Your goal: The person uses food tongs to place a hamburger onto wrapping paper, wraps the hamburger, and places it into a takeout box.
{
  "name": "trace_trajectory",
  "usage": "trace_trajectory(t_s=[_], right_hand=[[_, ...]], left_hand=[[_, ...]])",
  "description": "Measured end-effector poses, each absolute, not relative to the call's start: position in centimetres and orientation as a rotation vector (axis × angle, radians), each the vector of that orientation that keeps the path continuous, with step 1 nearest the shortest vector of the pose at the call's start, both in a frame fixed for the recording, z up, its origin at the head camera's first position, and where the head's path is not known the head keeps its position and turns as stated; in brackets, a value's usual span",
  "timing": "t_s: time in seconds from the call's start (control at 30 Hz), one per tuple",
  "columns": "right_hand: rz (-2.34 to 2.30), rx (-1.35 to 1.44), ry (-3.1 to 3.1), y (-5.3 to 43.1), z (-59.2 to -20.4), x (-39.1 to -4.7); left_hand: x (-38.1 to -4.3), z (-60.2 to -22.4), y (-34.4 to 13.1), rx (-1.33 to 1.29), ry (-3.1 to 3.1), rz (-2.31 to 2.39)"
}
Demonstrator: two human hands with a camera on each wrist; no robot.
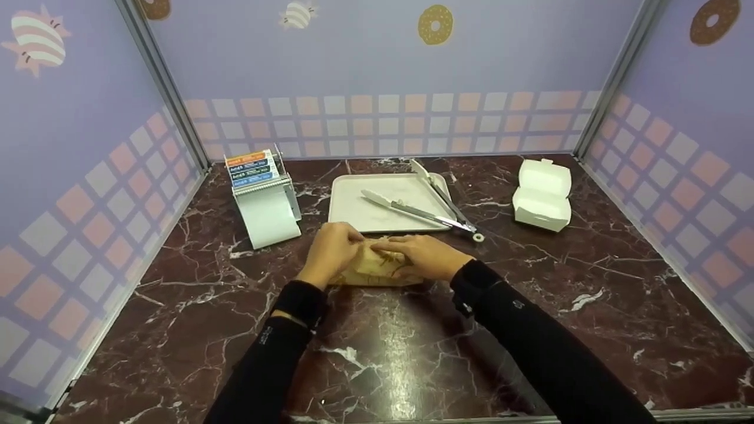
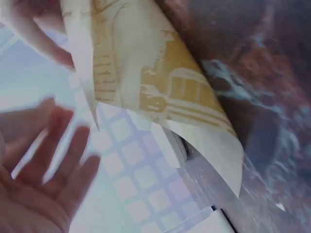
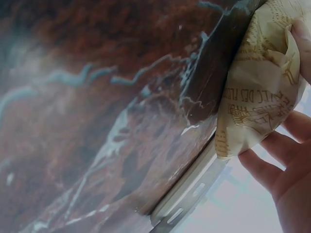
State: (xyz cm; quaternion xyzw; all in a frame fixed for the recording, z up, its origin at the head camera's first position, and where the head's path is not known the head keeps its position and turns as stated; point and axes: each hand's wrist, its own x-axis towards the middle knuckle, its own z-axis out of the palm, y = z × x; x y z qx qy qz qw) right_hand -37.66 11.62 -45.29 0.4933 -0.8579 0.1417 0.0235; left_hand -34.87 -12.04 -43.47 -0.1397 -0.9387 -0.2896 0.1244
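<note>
A bundle in printed yellowish wrapping paper lies on the table in front of me, its contents hidden. The paper is creased and folded in the right wrist view. My right hand holds the bundle from its right side, fingertips against the paper's edge. At the left end is my left hand. In the left wrist view the left hand has its fingers spread, apart from the paper; a loose flap of the paper juts out there. Fingers at that view's top left touch the paper.
Behind the bundle is a white tray with metal tongs across it, handle end over its right edge. A label dispenser with a hanging paper strip stands at left. An open white takeout box sits at right. Patterned walls surround the table.
</note>
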Motion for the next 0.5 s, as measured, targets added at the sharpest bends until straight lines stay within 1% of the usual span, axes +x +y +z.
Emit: trace_trajectory(t_s=[0.17,0.37,0.5], right_hand=[[0.398,1.569,-2.596,11.4,-45.2,-37.7],[0.284,1.618,-2.512,10.8,-45.5,-37.6],[0.128,1.604,-2.506,10.4,-45.2,-37.3]], left_hand=[[-34.5,-45.1,-11.4,-0.556,-2.808,-0.729],[-34.7,-46.1,-11.2,-0.553,-2.843,-0.699],[-35.0,-46.2,-11.5,-0.630,-2.899,-0.673]])
